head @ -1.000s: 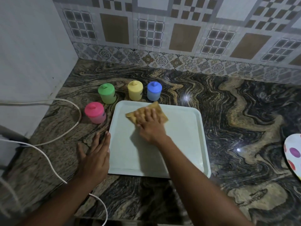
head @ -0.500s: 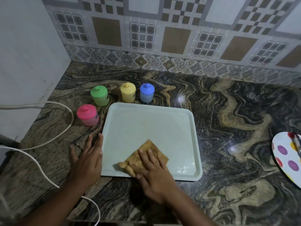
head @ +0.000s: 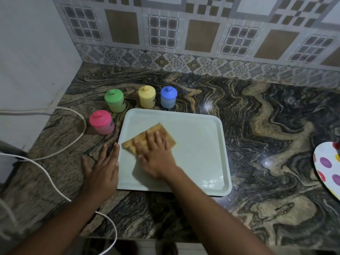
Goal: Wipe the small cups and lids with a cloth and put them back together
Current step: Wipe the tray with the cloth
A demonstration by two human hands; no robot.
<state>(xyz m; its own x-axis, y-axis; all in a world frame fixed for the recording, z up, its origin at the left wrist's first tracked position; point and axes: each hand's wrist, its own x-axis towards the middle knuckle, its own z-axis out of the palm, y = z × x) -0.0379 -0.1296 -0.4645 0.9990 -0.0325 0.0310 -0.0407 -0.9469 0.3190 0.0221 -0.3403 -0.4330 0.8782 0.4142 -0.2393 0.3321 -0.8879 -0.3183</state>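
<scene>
My right hand [head: 156, 155] presses the cloth [head: 147, 138] flat on the tray [head: 200, 144]; my left hand [head: 103, 168] lies open against its edge. Four lidded cups [head: 141, 103] stand just behind the tray.

You've got a dark swirled granite counter [head: 266, 116] under your left hand [head: 102, 172], patterned tile backsplash [head: 202, 34] well ahead of it, plain white wall [head: 33, 52] off to its left, dim light with glare spots [head: 207, 104] on the stone to its right.
</scene>
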